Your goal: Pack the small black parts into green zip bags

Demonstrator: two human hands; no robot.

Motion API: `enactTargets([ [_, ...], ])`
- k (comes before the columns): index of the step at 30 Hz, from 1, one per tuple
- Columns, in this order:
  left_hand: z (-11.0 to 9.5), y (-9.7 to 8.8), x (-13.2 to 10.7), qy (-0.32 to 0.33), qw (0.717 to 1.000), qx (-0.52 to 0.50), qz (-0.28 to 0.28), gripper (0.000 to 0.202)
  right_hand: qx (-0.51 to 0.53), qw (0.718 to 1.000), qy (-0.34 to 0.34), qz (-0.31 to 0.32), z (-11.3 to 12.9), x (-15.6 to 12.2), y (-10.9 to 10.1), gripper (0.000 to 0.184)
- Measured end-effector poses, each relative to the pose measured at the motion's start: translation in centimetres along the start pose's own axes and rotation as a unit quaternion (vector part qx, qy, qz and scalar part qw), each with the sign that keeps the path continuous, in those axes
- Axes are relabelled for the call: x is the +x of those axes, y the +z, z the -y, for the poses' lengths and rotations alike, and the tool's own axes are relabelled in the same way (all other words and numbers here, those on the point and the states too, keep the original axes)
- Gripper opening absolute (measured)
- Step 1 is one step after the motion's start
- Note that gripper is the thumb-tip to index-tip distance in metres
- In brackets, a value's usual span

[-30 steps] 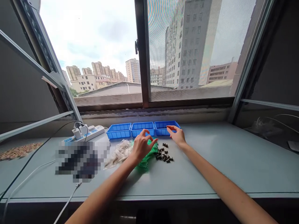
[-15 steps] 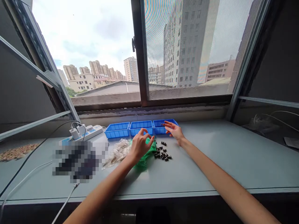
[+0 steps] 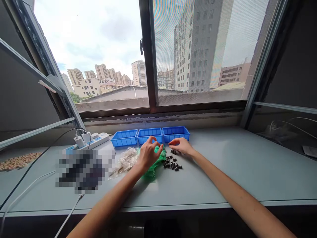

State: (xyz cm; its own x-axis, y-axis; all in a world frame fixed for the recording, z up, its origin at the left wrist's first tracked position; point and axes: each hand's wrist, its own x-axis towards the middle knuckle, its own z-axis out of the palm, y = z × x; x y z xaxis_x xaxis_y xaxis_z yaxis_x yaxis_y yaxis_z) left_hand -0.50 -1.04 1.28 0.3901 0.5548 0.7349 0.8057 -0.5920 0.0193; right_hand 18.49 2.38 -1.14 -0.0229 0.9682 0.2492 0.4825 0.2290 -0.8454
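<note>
My left hand [image 3: 148,153] hovers over a green plastic bag [image 3: 151,173], fingers curved, with a gap between thumb and forefinger and nothing visible in it. My right hand [image 3: 182,146] is just in front of the right blue bin [image 3: 176,138], its fingertips above a few small dark fastener-like pieces [image 3: 173,151]. Its thumb and fingers are apart, and I see nothing held. Nearer to me lies a loose pile of the same dark pieces [image 3: 173,166]. A small dark speck shows inside the right bin.
A middle blue bin [image 3: 142,140] and a left blue bin [image 3: 123,142] stand in the same row below the window. Clear bags of small parts [image 3: 127,160] lie left of the green bag. Further left are a power strip [image 3: 96,141], cables and a pixelated patch.
My right hand has come down and toward me, from over the right blue bin to the small dark pieces in front of it. My left hand has stayed still.
</note>
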Motion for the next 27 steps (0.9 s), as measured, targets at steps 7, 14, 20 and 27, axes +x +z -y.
enactTargets([
  [7,-0.1,-0.1,0.0,-0.009,1.0,-0.002,0.011,0.024,-0.152,0.988,0.018,0.012,1.5,-1.0,-0.6,0.021],
  [14,-0.1,-0.1,-0.1,-0.009,1.0,-0.003,0.008,0.019,-0.286,0.957,0.002,0.05,2.9,-1.8,-0.8,0.024],
  [20,-0.1,0.0,-0.1,-0.005,1.0,0.004,0.005,0.017,-0.285,0.957,0.004,0.051,2.9,-1.8,-0.6,0.025],
  [27,-0.2,0.0,-0.1,-0.007,1.0,0.009,0.018,0.018,-0.257,0.965,0.011,0.051,3.0,-1.9,-0.3,0.023],
])
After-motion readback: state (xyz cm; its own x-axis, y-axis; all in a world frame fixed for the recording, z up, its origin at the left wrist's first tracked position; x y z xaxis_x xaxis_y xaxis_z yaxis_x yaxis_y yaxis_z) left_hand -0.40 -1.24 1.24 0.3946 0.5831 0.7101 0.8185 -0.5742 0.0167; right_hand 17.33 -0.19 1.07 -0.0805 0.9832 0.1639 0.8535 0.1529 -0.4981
